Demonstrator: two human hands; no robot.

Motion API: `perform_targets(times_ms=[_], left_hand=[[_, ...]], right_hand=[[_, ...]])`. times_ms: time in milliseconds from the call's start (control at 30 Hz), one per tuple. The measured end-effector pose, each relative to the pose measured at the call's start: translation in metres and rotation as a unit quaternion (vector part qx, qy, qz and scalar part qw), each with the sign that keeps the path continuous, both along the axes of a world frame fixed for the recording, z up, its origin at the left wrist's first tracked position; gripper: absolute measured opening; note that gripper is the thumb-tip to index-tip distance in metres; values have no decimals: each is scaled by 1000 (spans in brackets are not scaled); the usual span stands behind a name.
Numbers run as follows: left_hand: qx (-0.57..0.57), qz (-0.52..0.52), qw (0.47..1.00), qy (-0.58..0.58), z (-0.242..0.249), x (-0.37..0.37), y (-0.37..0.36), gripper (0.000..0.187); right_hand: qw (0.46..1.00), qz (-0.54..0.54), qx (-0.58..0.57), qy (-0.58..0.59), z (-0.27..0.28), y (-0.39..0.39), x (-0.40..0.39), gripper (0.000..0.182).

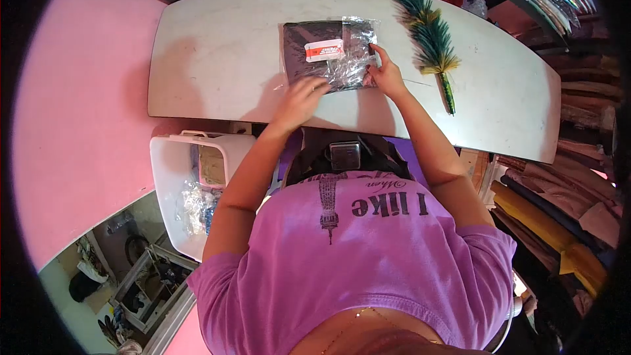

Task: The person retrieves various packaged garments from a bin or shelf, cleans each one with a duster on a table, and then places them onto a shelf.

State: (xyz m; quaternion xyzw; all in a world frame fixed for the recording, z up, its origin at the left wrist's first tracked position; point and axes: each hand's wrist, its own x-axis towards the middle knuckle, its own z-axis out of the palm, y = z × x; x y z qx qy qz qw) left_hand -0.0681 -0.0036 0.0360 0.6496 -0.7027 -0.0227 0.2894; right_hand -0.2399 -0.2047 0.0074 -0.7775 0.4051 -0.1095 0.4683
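A dark folded item in a clear plastic bag (302, 33) lies flat on the white table (217, 52), with a red and white label (324, 50) on its upper part. At the bag's lower left edge rests my left hand (304, 97), its fingers bent over the plastic; whether they grip it is hard to tell. My right hand (386, 72) is at the bag's right edge, thumb and index finger apart, the thumb touching the crinkled plastic.
A green and yellow feathery duster (430, 33) lies right of the bag. Below the table's left side stands a white bin (167, 177) with plastic-wrapped items inside. Shelves with folded fabrics (559, 223) line the right, and a pink wall (85, 92) the left.
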Motion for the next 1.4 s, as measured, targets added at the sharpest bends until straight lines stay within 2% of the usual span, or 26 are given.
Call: perform_targets(times_ms=[67, 167, 233, 267, 300, 333, 400, 467, 533, 567, 633, 800, 867, 900, 933, 967, 1000, 1033, 1067, 1133, 1167, 1200, 1267, 1300, 1333, 1400], left_hand=[[24, -36, 998, -39, -9, -14, -14, 41], [134, 20, 989, -51, -11, -23, -26, 65], [140, 29, 988, -50, -10, -22, -31, 65], [149, 39, 987, -47, -7, -23, -33, 66], [149, 41, 987, -47, -4, -24, -34, 66], [162, 48, 984, -52, -1, -25, -35, 68], [175, 54, 981, -59, -1, -27, -36, 69], [146, 56, 986, -61, -3, -27, -39, 71], [155, 66, 983, -68, 1, -30, -42, 71], [167, 79, 980, -72, 2, -31, -43, 70], [169, 102, 976, -90, 4, -36, -49, 69], [209, 163, 953, -143, -8, -31, -68, 58], [203, 158, 963, -73, 2, -23, -71, 48], [175, 153, 972, -14, 16, -17, -71, 38], [167, 153, 974, -19, 21, -5, -72, 38], [120, 143, 982, 15, 23, 9, -73, 37], [73, 132, 987, 50, 35, 18, -74, 36], [139, 155, 959, 193, 48, 27, -74, 32], [135, 140, 908, 372, 58, 34, -73, 29], [149, 110, 789, 586, 74, 55, -72, 24], [147, 102, 727, 663, 78, 64, -69, 26], [139, 97, 732, 660, 82, 67, -66, 26], [155, 70, 644, 746, 88, 69, -58, 30], [152, 116, 639, 745, 93, 63, -56, 34], [159, 97, 616, 765, 100, 58, -52, 34], [140, 72, 604, 781, 102, 57, -47, 37]], right_hand=[[1000, 3, 8, -7, 3, 0, -1, 56], [999, -32, 26, -26, 16, 8, -3, 54], [996, -68, 37, -40, 25, 13, -7, 53], [979, -13, -191, -68, 29, 14, -12, 50], [908, 43, -407, -92, 32, 16, -16, 48], [907, 44, -407, -93, 35, 18, -19, 48], [869, 266, -411, -67, 42, 23, -23, 44], [865, 259, -426, -55, 36, 21, -23, 45], [823, 248, -509, -44, 20, 13, -18, 45], [823, 245, -511, -46, 20, 11, -15, 45], [845, 252, -463, -89, 20, 9, -9, 45], [862, 264, -425, -82, 28, 3, -1, 43], [871, 262, -409, -80, 40, 2, -2, 44], [895, 187, -378, -144, 50, 2, -3, 49], [909, 111, -343, -208, 59, 0, -1, 53], [906, 109, -350, -213, 58, -4, 3, 53], [929, -12, -271, -253, 49, -9, 5, 63], [930, -131, -184, -289, 40, -14, 6, 73], [928, -130, -189, -295, 37, -18, 6, 73], [948, -102, -3, -301, 33, -26, 7, 86], [953, -68, -3, -295, 28, -32, 9, 89], [951, -64, -12, -301, 50, -30, 11, 89], [916, 55, 232, -322, 92, -23, 9, 75], [914, 90, 248, -308, 99, -22, 10, 53], [909, 77, 288, -292, 104, -19, 11, 35], [898, 73, 304, -310, 110, -13, 14, 36]])
